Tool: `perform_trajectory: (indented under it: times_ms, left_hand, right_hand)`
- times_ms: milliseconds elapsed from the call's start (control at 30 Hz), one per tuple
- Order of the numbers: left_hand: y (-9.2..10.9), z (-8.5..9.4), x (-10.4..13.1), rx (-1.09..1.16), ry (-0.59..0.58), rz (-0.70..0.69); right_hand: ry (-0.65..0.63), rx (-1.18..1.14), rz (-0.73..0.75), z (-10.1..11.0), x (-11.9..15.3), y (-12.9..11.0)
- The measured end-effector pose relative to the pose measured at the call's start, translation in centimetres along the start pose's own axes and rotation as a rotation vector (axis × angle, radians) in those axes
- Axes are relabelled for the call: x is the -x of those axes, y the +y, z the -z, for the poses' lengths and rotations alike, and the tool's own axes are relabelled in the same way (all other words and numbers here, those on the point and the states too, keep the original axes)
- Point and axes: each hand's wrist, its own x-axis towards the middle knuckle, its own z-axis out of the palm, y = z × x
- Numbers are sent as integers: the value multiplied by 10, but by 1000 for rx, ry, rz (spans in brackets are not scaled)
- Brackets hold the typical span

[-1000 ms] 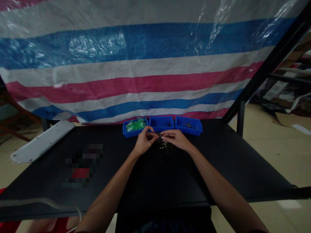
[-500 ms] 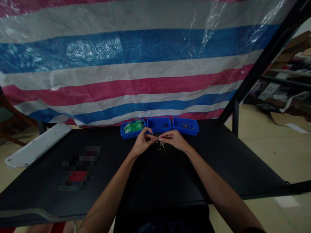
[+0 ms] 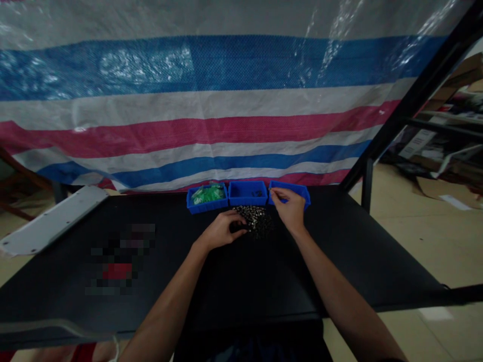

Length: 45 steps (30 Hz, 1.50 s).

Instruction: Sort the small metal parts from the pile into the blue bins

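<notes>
A pile of small shiny metal pieces (image 3: 256, 218) lies on the black table, too small for me to name their kind. My left hand (image 3: 221, 230) is at the pile's left edge, thumb and fingers apart around a gap, with nothing visible in it. My right hand (image 3: 291, 207) is raised at the right blue bin (image 3: 302, 191), covering much of it. Its thumb and forefinger pinch together near that bin's left edge; whatever they hold is too small to make out. The middle blue bin (image 3: 247, 200) holds a few small dark pieces (image 3: 258, 193).
A left blue bin (image 3: 207, 205) holds green and clear plastic packets (image 3: 209, 193). A long white panel (image 3: 56, 221) lies at the table's left edge. Behind the bins hangs a striped plastic sheet (image 3: 211, 130). A black frame post (image 3: 367, 188) stands at the back right.
My hands were together over the pile and have come apart. The right one has moved up and right to the right bin; the left one has lowered slightly and its fingers have parted.
</notes>
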Motion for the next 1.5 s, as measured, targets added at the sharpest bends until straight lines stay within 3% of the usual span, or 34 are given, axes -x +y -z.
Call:
perform_trajectory:
  times_ms: [33,100,267,533,867,1100,1233,1400,1500]
  left_hand:
    - [-1,-1,0,-9,-12,-9]
    - [-2,-3,-1,-22,-28,-28]
    - [-4,-10,-2,-56,-62,-42]
    - [-7,-9,-4,-55,4,-1]
    - [-5,-11,-9,105,336,116]
    - [-6,-17,-10,229,360,202]
    - [-4,-14,-9,172,354,182]
    - [-4,-9,-6,-32,244,75]
    - [-7,-12,-4,-105,160,57]
  right_hand:
    - [87,60,-14,4,-2,3]
    - [121,145,-68,9,-6,10]
    - [41,81,-32,7,-5,10]
    - [-243,-65,-31,-10,9,-5]
    - [-667,-243,15,-14,18,-8]
    - [-669,-389,-137,-24,26,-10]
    - [-686,-385,-168,-23,24,-9]
    - [-719,-351,-209,-14,15,-7]
    - [-659,-386,-252,-13,11,-4]
